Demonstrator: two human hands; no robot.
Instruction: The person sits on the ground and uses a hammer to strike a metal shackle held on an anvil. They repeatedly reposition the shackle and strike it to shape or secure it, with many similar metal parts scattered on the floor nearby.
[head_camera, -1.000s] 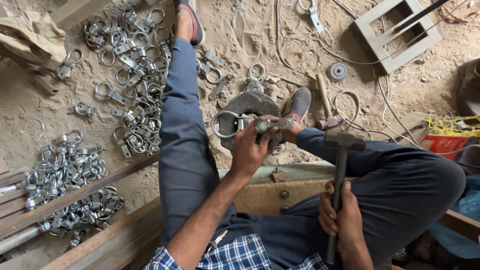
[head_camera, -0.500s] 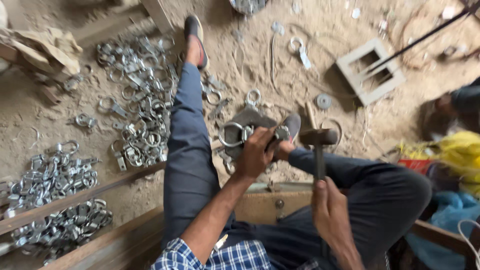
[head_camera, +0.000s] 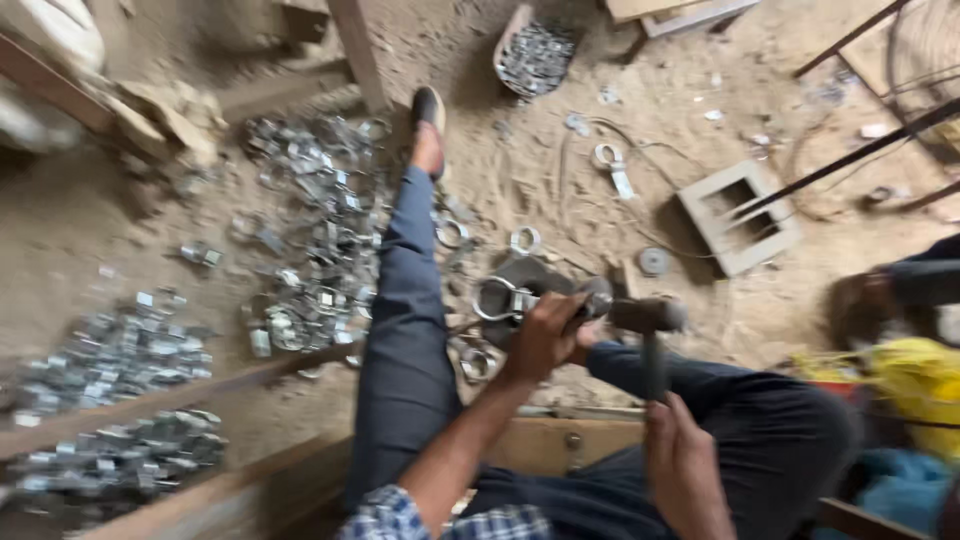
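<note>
Down on the sandy workshop floor, packaging is scarce: a crumpled yellow bag (head_camera: 915, 385) slumps at the right edge, beside the bent knee, and a shallow brown tray of small silver parts (head_camera: 535, 55) sits at the top; any labels are too blurred to make out. Compared with a moment ago, the view has swung and pulled back, and the hammer head has dropped from upright to right beside the clamp. The left hand (head_camera: 545, 335) is curled shut around a shiny round metal ring clamp (head_camera: 500, 298), pinning it on a dark metal block (head_camera: 530, 275) between the legs. The right hand (head_camera: 685, 465) is wrapped tight around the handle of a dark steel-headed hammer (head_camera: 648, 318), whose head hovers just beside the left knuckles. Heaps of silver ring clamps (head_camera: 310, 230) lie left of the outstretched leg.
</note>
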